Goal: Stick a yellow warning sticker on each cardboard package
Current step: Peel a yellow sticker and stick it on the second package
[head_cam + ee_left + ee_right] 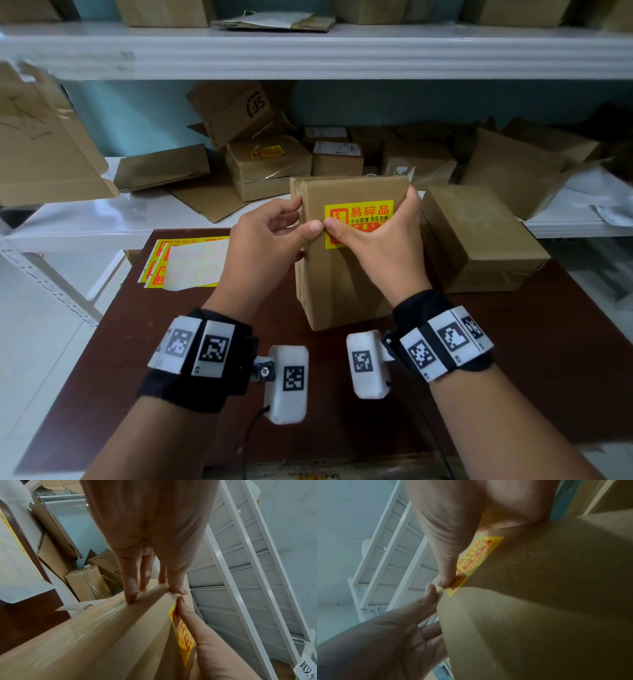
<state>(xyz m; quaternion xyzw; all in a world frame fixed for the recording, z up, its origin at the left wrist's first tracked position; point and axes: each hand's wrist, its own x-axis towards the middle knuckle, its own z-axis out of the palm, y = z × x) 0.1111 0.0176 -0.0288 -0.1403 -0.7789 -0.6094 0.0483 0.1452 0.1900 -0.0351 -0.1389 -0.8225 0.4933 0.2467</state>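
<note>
Package: the cardboard package [346,260] stands tilted at the centre of the head view, its lower end on the dark brown surface [513,359].
Sticker: a yellow warning sticker [359,214] with red print lies flat on the package's broad face, in that face's upper half.
My right hand: my right hand [380,246] lies over the sticker; my thumb presses the sticker's left edge, and my fingers curl over the package's upper right corner.
My left hand: my left hand [270,236] grips the package's left edge, fingertips [130,599] on the narrow side, thumb on the front, tip to tip with my right thumb.
Edges and room: a second plain box [479,236] sits just beside the package on the right; sticker sheets [185,263] lie at centre left near the surface's far edge.
Materials: matte brown card with sharp folded edges; the sticker is glossy.
Behind: a white metal shelf [308,51] carries more boxes, one [270,164] bearing a yellow sticker.
</note>
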